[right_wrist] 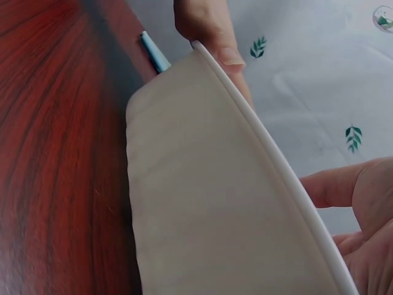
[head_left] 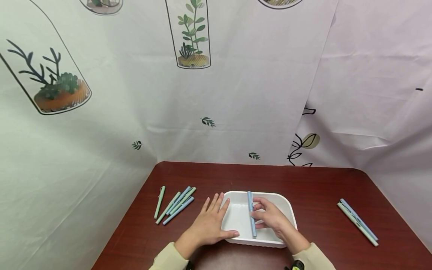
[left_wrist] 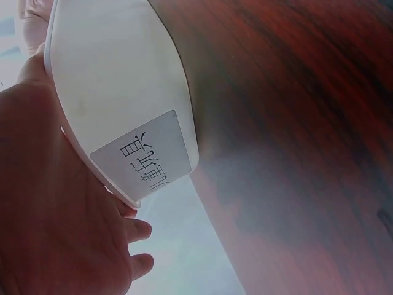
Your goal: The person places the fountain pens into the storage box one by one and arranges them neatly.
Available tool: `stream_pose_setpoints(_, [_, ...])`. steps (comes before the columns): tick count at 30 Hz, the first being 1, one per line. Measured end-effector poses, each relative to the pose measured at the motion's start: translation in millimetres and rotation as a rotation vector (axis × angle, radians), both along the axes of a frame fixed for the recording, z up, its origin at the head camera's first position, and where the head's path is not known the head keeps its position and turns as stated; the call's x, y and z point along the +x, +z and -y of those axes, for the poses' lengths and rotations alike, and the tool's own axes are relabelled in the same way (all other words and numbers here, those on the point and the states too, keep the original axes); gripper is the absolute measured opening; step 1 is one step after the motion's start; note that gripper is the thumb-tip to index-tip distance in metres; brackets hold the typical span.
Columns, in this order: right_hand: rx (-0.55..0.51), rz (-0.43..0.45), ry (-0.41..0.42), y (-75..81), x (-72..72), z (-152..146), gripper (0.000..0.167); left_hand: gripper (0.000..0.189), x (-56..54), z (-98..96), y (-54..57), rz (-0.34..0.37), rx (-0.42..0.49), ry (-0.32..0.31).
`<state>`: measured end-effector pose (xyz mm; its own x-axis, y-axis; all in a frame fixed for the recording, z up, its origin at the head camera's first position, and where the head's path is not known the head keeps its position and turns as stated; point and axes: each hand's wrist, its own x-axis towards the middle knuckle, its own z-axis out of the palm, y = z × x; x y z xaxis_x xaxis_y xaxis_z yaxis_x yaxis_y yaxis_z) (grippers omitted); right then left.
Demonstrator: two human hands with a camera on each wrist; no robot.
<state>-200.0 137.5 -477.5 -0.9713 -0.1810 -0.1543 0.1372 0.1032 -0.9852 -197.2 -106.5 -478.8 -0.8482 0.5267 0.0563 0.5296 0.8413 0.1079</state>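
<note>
In the head view a blue pen [head_left: 253,225] is pinched between the thumb and fingers of my right hand [head_left: 268,217]. It lies lengthwise over a white plastic tray [head_left: 287,210]; whether it touches the bottom, I cannot tell. My left hand [head_left: 210,223] rests against the tray's left side with fingers spread and straight, thumb at the near rim. The left wrist view has this hand [left_wrist: 61,209] beside the tray wall [left_wrist: 116,74], which bears a printed label [left_wrist: 144,153]. From the right wrist, the tray wall [right_wrist: 202,172] hides the pen in my right hand [right_wrist: 371,215].
Several green and blue pens [head_left: 175,206] lie loosely grouped left of the tray on the dark red-brown table [head_left: 314,187]. At the right, a blue pen [head_left: 359,219] and a green pen [head_left: 357,225] lie side by side. A patterned cloth [head_left: 236,105] hangs behind the table.
</note>
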Motion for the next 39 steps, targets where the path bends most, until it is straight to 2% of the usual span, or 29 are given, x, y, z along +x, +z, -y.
stream_pose_setpoints(14, [0.026,0.043,-0.013,-2.8,-5.5,19,0.059,0.109,-0.7,-0.5,-2.3,-0.025,-0.011,0.002])
stream_pose_setpoints(24, [0.032,0.086,0.038,-4.7,-8.6,34,0.057,0.108,0.0,-0.8,-1.7,-0.040,-0.011,-0.004])
stream_pose_setpoints(39, [0.073,0.119,0.038,-11.3,-13.4,62,0.048,0.110,0.9,0.0,-0.1,-0.024,0.009,0.004])
